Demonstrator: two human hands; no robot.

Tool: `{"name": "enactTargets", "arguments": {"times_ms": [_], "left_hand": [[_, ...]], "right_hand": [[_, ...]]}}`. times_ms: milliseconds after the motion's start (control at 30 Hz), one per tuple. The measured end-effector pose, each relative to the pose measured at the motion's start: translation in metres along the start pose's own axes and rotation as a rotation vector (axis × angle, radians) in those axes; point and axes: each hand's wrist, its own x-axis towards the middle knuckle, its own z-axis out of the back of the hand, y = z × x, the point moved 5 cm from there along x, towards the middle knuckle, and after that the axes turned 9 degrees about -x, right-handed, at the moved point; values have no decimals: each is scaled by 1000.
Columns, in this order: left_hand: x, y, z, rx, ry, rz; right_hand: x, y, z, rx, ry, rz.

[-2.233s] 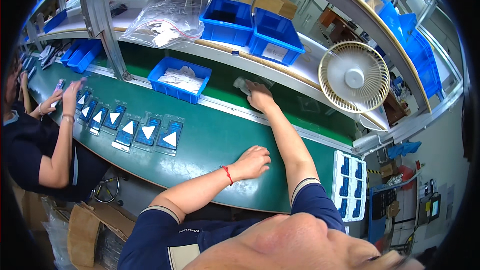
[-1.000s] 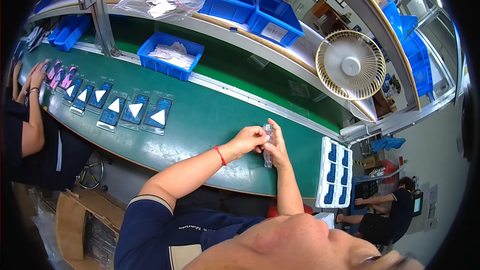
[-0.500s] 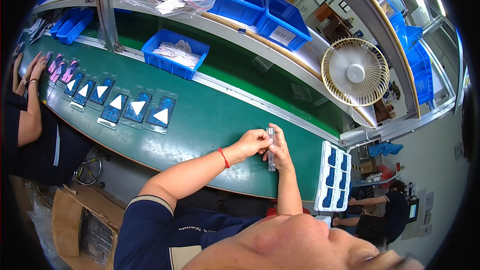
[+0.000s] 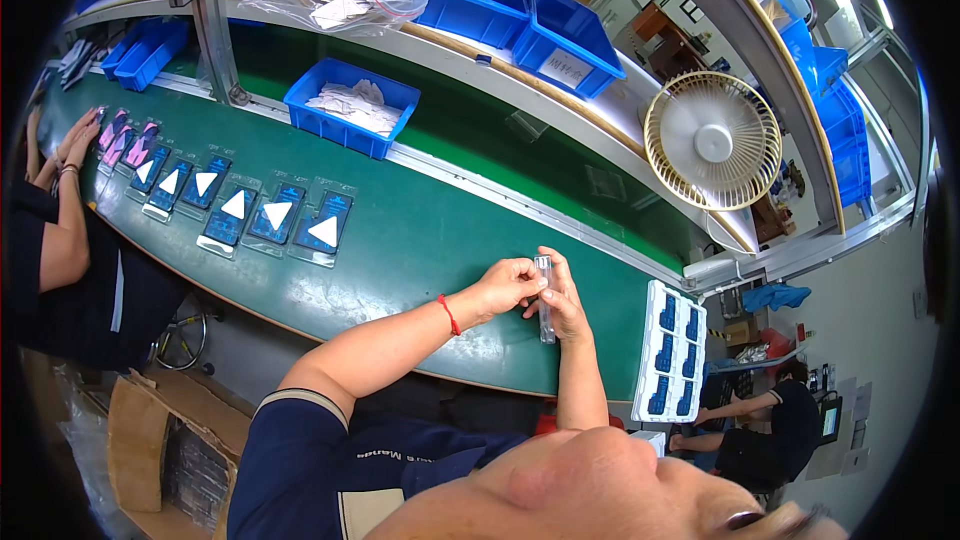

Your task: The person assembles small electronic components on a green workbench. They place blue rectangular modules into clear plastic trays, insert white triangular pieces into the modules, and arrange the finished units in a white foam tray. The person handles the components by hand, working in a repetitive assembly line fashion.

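Both my hands hold a narrow transparent plastic case (image 4: 546,325) above the front part of the green worktable, its long side pointing toward me. My left hand (image 4: 508,286), below a red wrist cord, pinches the case near its upper end. Thumb and fingers of my right hand (image 4: 565,302) close around it from the right. Whether anything lies inside the case cannot be made out. Left of my hands, several dark blue packs in transparent sleeves (image 4: 322,227) lie in a row, each with a white triangular piece on top.
A white tray (image 4: 651,395) of dark blue parts stands at the table's right end. Beyond the packs sits a blue bin (image 4: 345,137) of white pieces. A fan (image 4: 712,143) and more blue bins (image 4: 570,40) occupy the shelf. A co-worker's hands (image 4: 80,132) reach pink packs at far left.
My hands keep their hold on the case, almost unmoved. At the far left, the co-worker's hands have shifted slightly toward the pink packs.
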Motion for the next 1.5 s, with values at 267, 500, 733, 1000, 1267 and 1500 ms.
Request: {"name": "enactTargets", "arguments": {"times_ms": [267, 500, 733, 1000, 1267, 1500], "left_hand": [[0, 1, -1, -14, 15, 31], [4, 9, -1, -82, 116, -4], [5, 5, 0, -11, 105, -59], [2, 3, 2, 8, 139, -60], [1, 2, -3, -21, 172, -43], [2, 4, -1, 15, 166, -48]], "right_hand": [[0, 3, -2, 19, 4, 9], [-1, 1, 0, 71, -1, 18], [-5, -1, 7, 106, -27, 21], [-8, 8, 6, 79, -28, 66], [-11, 6, 14, 52, -38, 102], [-13, 7, 18, 64, -35, 138]]}}
